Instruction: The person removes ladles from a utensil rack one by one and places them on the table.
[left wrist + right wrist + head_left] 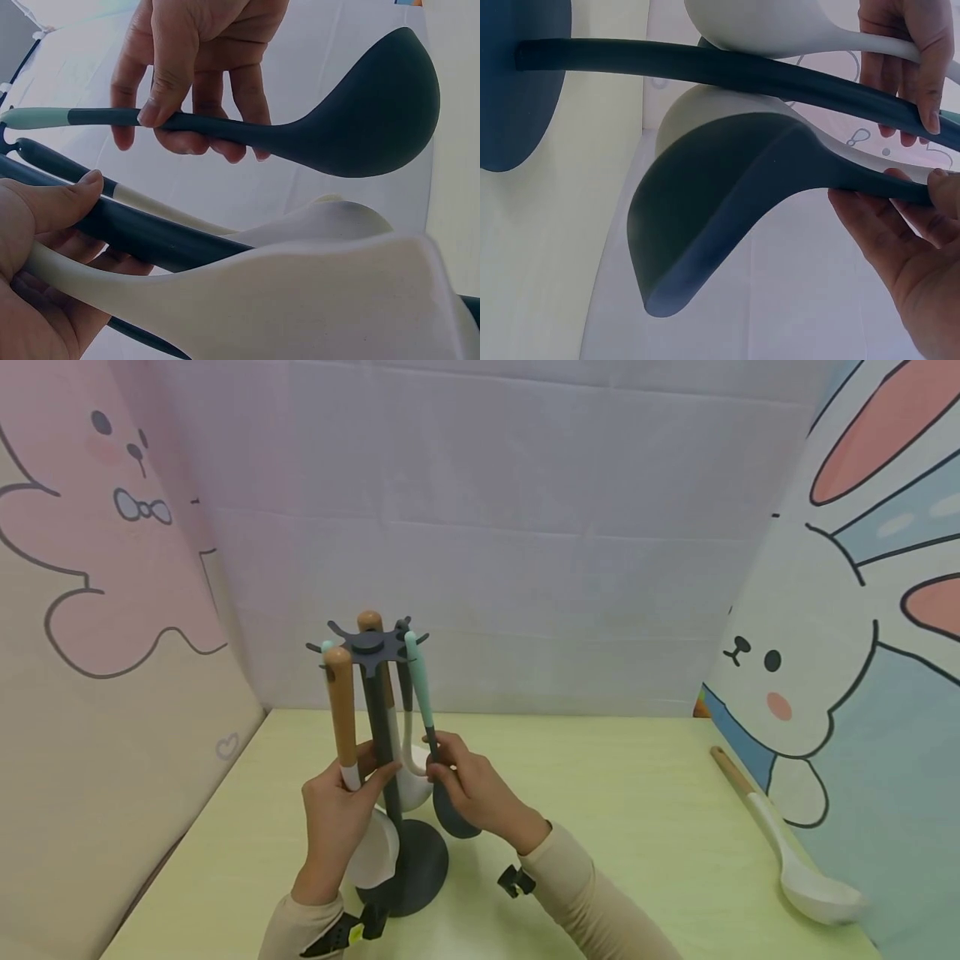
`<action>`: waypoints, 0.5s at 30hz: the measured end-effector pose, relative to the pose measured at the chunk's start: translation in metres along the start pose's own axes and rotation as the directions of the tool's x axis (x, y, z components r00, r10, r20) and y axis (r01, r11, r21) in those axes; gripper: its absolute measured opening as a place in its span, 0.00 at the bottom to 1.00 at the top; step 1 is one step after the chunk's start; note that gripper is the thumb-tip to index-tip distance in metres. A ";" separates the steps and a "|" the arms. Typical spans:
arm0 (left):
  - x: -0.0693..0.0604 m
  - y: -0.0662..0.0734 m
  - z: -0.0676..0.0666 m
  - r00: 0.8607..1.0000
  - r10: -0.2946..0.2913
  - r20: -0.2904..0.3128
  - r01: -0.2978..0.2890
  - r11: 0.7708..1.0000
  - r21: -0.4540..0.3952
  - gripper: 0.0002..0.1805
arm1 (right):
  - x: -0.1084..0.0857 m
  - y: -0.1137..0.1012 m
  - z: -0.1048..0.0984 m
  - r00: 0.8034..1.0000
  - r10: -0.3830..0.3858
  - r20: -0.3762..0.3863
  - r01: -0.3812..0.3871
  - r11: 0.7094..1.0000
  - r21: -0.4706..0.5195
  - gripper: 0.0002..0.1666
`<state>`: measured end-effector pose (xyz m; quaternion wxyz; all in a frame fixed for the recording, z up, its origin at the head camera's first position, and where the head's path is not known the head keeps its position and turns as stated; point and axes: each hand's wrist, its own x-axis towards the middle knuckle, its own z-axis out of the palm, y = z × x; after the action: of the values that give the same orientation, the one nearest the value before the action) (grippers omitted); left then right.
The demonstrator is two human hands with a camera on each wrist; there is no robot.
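Observation:
A dark utensil stand (423, 864) with a hooked top ring stands upright, left of the middle of the table. My left hand (337, 806) grips its pole (780, 84), thumb in front and fingers behind, beside a white utensil with a wooden handle (341, 706). On the stand's right side, my right hand (483, 789) pinches the neck of a dark ladle (375, 112) with a mint handle (418, 677). The handle's top is at the hook ring; whether it is hooked I cannot tell. The ladle's bowl (720, 202) hangs down, apart from the table.
More utensils, among them one with a pale bowl (415, 789), hang round the pole, partly hidden. A white ladle (817, 893) with a wooden handle lies at the table's right edge. Cartoon-printed cloth walls (525, 568) enclose the back and sides.

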<state>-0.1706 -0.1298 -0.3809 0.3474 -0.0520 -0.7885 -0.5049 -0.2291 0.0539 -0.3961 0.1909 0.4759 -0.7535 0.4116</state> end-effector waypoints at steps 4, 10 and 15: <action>0.000 0.000 0.000 1.000 0.003 -0.002 -0.003 1.000 -0.005 0.17 | 0.002 0.000 -0.001 1.000 -0.004 0.001 0.004 1.000 0.003 0.24; 0.000 -0.001 0.000 1.000 -0.011 -0.003 0.011 1.000 -0.004 0.17 | 0.003 0.001 -0.003 1.000 -0.017 -0.010 0.016 1.000 -0.027 0.24; 0.000 -0.001 0.000 1.000 -0.015 0.005 0.015 1.000 -0.006 0.17 | 0.001 0.002 -0.006 1.000 -0.012 -0.012 0.011 0.999 -0.041 0.24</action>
<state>-0.1711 -0.1304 -0.3815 0.3414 -0.0486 -0.7882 -0.5097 -0.2320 0.0581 -0.3926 0.2078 0.4736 -0.7578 0.3979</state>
